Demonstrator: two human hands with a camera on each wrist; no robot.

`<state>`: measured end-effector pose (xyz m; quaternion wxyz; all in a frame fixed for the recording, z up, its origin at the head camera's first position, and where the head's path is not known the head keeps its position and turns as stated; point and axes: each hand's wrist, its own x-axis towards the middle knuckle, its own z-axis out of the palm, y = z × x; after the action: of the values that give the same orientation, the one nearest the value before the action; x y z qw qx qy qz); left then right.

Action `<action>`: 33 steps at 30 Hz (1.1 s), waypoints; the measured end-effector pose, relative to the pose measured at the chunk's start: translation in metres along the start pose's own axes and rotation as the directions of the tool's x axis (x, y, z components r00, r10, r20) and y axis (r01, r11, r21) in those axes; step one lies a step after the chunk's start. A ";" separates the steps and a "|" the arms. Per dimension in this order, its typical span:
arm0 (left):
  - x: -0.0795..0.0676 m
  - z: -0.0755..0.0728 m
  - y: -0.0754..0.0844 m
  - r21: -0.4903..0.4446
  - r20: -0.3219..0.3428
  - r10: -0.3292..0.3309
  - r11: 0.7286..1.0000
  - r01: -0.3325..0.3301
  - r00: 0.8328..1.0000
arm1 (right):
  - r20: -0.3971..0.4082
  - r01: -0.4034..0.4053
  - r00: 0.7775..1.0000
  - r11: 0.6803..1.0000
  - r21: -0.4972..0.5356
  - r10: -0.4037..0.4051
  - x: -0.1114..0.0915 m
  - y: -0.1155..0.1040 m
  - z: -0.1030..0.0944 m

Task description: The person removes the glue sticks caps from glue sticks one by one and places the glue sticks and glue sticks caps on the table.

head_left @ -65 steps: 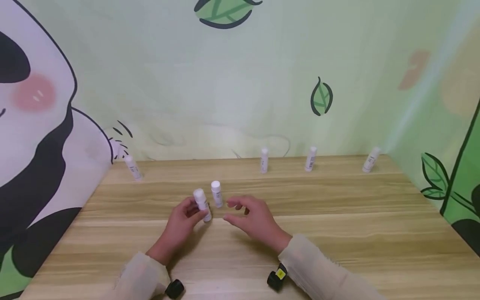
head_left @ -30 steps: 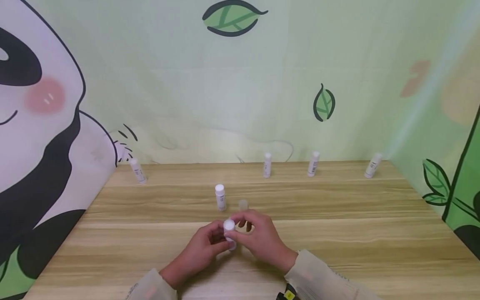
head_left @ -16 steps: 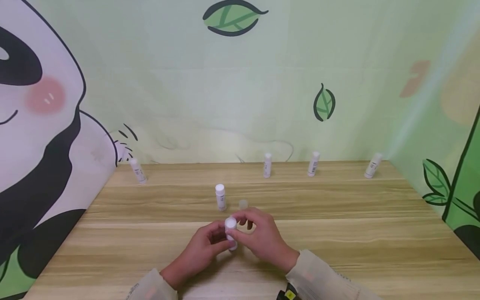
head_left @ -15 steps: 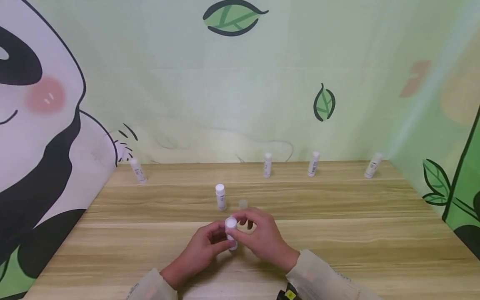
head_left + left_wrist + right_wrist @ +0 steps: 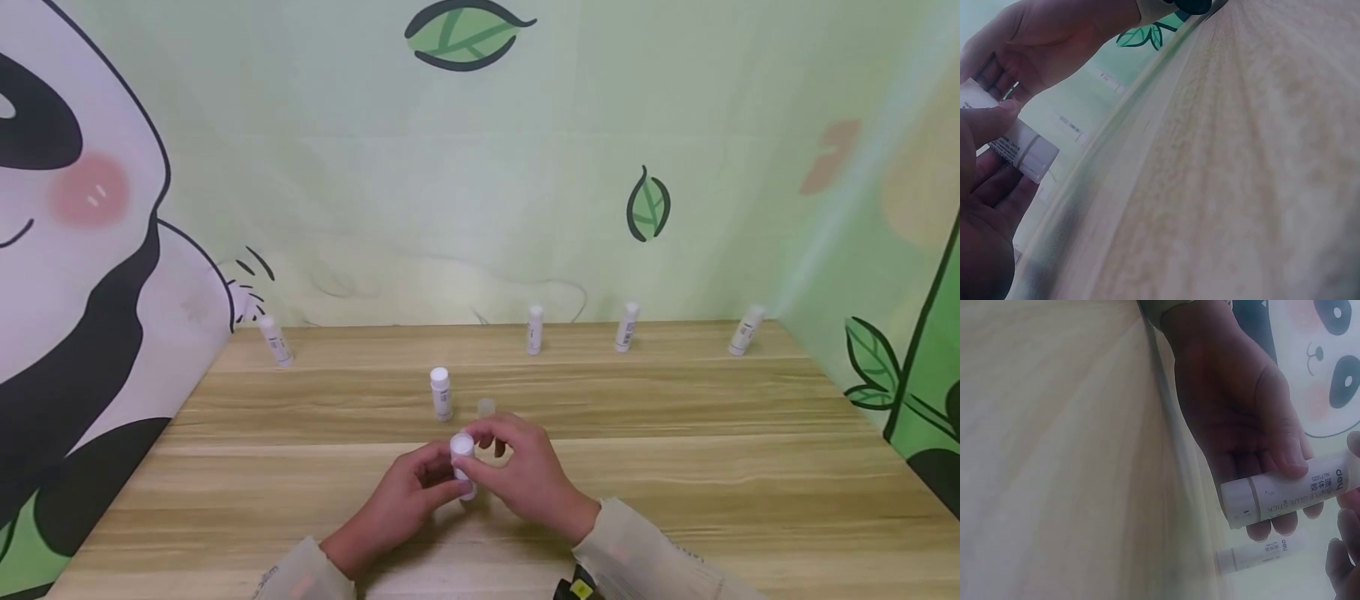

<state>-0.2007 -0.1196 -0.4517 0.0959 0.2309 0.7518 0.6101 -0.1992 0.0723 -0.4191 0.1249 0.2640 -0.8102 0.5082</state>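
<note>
In the head view my left hand (image 5: 408,492) grips a white glue stick (image 5: 462,454) with printed label, upright close to the table. The thumb and index finger of my right hand (image 5: 525,462) pinch its upper end. In the left wrist view both hands meet on the glue stick (image 5: 1025,147); in the right wrist view the left hand (image 5: 1235,406) holds the labelled barrel of the glue stick (image 5: 1285,494), and fingers of the right hand (image 5: 1347,531) show at the edge. Another glue stick (image 5: 441,394) stands just behind the hands.
A small translucent pale cylinder (image 5: 486,408) sits behind the right hand, partly hidden. Along the wooden table's back stand more glue sticks: one far left (image 5: 276,340), others near centre (image 5: 534,330), right of it (image 5: 626,327) and far right (image 5: 742,331). A printed backdrop (image 5: 450,167) rises behind.
Since the oldest frame my left hand has brought the glue stick right and nearer me, and my right hand has taken hold of its top. Over the last half second almost nothing moved.
</note>
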 end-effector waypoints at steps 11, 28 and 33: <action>0.002 0.001 -0.003 0.009 0.037 -0.032 0.999 0.032 0.999 | -0.058 -0.005 0.998 1.000 0.023 0.006 0.002 -0.010 -0.009; 0.004 -0.005 -0.008 0.047 0.012 -0.022 0.999 0.022 1.000 | -0.103 0.000 0.995 1.000 0.021 0.003 0.008 -0.005 -0.017; 0.006 -0.013 -0.009 0.069 -0.040 -0.030 0.997 0.033 0.999 | -0.064 -0.089 0.994 0.996 0.014 0.089 0.010 0.005 -0.019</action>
<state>-0.2135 -0.1298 -0.4567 0.0828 0.2104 0.7777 0.5865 -0.2120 0.0877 -0.4098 0.1266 0.2119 -0.8138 0.5262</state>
